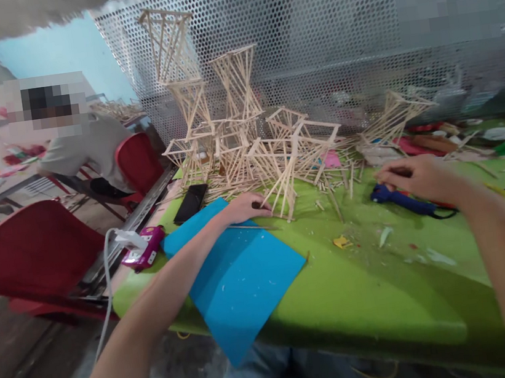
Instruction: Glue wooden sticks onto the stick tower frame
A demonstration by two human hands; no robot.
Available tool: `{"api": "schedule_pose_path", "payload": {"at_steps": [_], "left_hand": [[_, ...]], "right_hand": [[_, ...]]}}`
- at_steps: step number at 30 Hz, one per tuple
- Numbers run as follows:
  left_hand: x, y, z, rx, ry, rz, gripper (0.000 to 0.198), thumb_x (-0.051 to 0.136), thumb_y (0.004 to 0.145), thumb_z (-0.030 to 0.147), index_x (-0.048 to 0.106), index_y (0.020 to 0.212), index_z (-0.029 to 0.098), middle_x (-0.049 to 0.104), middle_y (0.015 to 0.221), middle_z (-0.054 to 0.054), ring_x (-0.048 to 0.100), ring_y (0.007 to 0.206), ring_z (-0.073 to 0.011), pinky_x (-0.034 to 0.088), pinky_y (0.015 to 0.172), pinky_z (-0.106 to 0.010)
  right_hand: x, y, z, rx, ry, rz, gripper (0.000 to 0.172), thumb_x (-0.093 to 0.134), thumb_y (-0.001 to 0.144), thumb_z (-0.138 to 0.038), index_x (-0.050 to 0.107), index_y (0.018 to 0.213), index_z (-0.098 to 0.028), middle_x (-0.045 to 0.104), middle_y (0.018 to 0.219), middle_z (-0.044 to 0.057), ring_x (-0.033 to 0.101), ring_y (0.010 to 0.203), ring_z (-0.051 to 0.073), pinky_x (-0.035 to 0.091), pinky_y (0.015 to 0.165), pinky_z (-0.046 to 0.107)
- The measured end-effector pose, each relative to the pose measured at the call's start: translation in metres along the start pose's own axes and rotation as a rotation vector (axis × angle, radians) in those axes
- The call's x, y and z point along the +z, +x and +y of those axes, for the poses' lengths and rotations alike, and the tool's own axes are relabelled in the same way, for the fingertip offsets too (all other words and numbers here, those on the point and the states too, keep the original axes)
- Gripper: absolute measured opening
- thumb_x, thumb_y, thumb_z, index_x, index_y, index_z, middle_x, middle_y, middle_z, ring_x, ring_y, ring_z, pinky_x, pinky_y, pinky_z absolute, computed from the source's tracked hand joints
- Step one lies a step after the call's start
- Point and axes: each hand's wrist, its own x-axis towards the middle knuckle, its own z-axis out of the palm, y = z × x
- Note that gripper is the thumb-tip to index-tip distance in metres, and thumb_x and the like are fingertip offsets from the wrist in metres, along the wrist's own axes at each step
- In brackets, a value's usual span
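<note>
My left hand point(246, 207) is closed over the upper part of a blue sheet point(245, 276), its fingertips at the lower corner of a frame of thin wooden sticks point(286, 187). A loose stick point(252, 227) lies on the sheet just below that hand. On the right, my right hand point(421, 178) has its fingers curled together directly behind a dark blue glue gun point(403, 201), which lies on the green tabletop point(369, 297). Whatever those fingertips hold, if anything, is hidden. Several more stick frames point(236, 82) stand stacked or lean behind my left hand.
A black phone point(190, 204) and a purple power strip point(145, 249) with a white plug lie at the left edge. Scraps point(342, 241) dot the table. Perforated metal sheeting point(329, 30) rises behind. A person point(88, 145) sits beyond a red chair point(34, 261).
</note>
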Motion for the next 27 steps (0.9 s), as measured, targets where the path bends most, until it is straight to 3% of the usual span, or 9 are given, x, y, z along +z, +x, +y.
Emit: {"api": "schedule_pose_path", "payload": {"at_steps": [3, 6, 8, 14, 18, 23, 27], "left_hand": [[-0.006, 0.0, -0.003, 0.026, -0.014, -0.059, 0.035, 0.071, 0.091, 0.056, 0.081, 0.103, 0.025, 0.074, 0.113, -0.006, 0.065, 0.107, -0.022, 0.048, 0.096, -0.031], [-0.01, -0.001, -0.004, 0.06, -0.036, -0.101, 0.033, 0.071, 0.091, 0.055, 0.081, 0.102, 0.026, 0.075, 0.111, -0.006, 0.066, 0.11, -0.0232, 0.049, 0.101, -0.033], [-0.011, -0.003, -0.003, 0.055, -0.06, -0.119, 0.03, 0.072, 0.091, 0.054, 0.082, 0.101, 0.027, 0.075, 0.11, -0.006, 0.066, 0.109, -0.0243, 0.05, 0.103, -0.034], [-0.015, -0.007, 0.001, -0.001, -0.153, -0.151, 0.032, 0.079, 0.085, 0.056, 0.084, 0.099, 0.029, 0.076, 0.116, -0.006, 0.064, 0.117, -0.0294, 0.052, 0.106, -0.039], [-0.018, -0.005, -0.002, 0.0, -0.136, -0.167, 0.02, 0.083, 0.082, 0.05, 0.085, 0.092, 0.033, 0.078, 0.114, -0.002, 0.064, 0.118, -0.0281, 0.05, 0.11, -0.038], [-0.019, -0.005, -0.004, 0.076, -0.087, -0.159, 0.014, 0.081, 0.086, 0.045, 0.085, 0.095, 0.035, 0.079, 0.112, 0.0, 0.067, 0.115, -0.026, 0.05, 0.106, -0.034], [-0.018, -0.006, -0.003, 0.055, -0.092, -0.184, 0.014, 0.079, 0.088, 0.042, 0.085, 0.098, 0.034, 0.078, 0.115, -0.002, 0.067, 0.116, -0.0255, 0.05, 0.106, -0.033]], "right_hand": [[0.008, 0.002, -0.009, -0.134, -0.052, -0.202, 0.03, 0.064, 0.096, -0.046, 0.073, 0.077, -0.025, 0.072, 0.07, 0.004, 0.058, 0.059, 0.017, 0.041, 0.063, 0.032], [0.015, 0.005, -0.031, -0.208, -0.073, -0.124, 0.023, 0.065, 0.097, -0.044, 0.077, 0.096, -0.025, 0.075, 0.078, 0.004, 0.06, 0.066, 0.017, 0.042, 0.069, 0.031], [0.017, 0.009, -0.051, -0.275, -0.106, -0.039, 0.027, 0.063, 0.099, -0.046, 0.078, 0.106, -0.025, 0.078, 0.088, 0.006, 0.063, 0.073, 0.019, 0.043, 0.073, 0.032], [0.01, 0.046, -0.111, -0.526, -0.033, 0.032, 0.042, 0.054, 0.103, -0.049, 0.07, 0.139, -0.033, 0.067, 0.139, 0.006, 0.068, 0.104, 0.024, 0.052, 0.098, 0.041], [0.009, 0.071, -0.131, -0.685, 0.021, -0.11, 0.041, 0.055, 0.103, -0.044, 0.072, 0.138, -0.032, 0.062, 0.148, 0.004, 0.059, 0.133, 0.029, 0.044, 0.117, 0.048], [0.013, 0.079, -0.141, -0.682, 0.083, -0.164, 0.032, 0.058, 0.102, -0.043, 0.08, 0.124, -0.033, 0.07, 0.136, 0.002, 0.064, 0.126, 0.027, 0.046, 0.114, 0.045], [0.014, 0.08, -0.139, -0.698, 0.103, -0.144, 0.031, 0.057, 0.103, -0.045, 0.081, 0.119, -0.035, 0.075, 0.129, -0.001, 0.067, 0.122, 0.024, 0.047, 0.112, 0.042]]}}
